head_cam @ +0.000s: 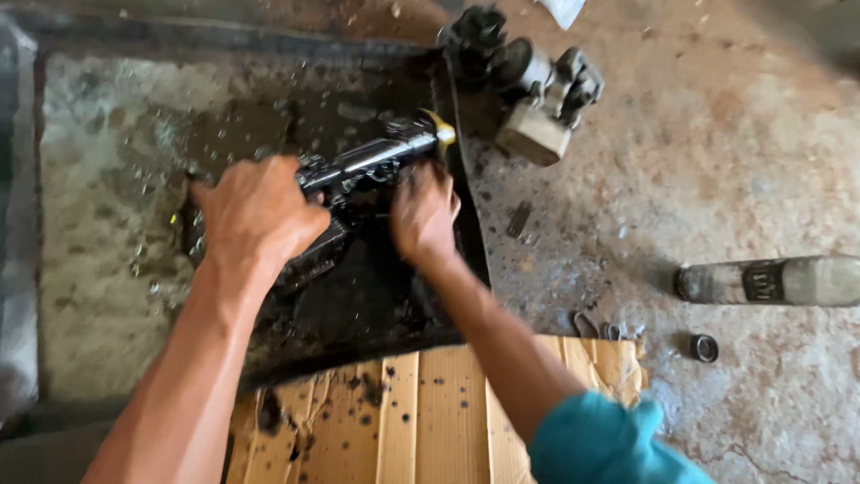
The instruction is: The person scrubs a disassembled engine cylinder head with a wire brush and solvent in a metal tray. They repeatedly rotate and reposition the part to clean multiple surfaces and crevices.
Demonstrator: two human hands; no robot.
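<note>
Item one, far left: a shallow wash tray [81, 269] with a pale, grimy bottom and a dark oily patch at its right half, lying on the floor. Item two: the left hand [260, 215], fingers closed around the lower end of a black, oil-wet metal shaft assembly [372, 159]; the assembly lies tilted inside the tray, its upper end pointing toward two o'clock and finishing in a yellowish tip [442, 133] near the tray's right rim. Item three: the right hand [423, 213], motion-blurred, pressed against the dirty part just below the shaft; whether its fingers are closed or spread cannot be told. Item four, at six o'clock: a sheet of cardboard [430, 421], spotted with dark drips, tucked under the tray's near edge. Item five, at one o'clock beyond the tray: a greasy mechanical unit [528, 85] of dark and pale metal, resting on the concrete floor [717, 161]. Item six, at three o'clock: a dusty plastic bottle [770, 280] lying on its side. Item seven, just below the bottle: a small dark round cap [704, 347], apart from it.
</note>
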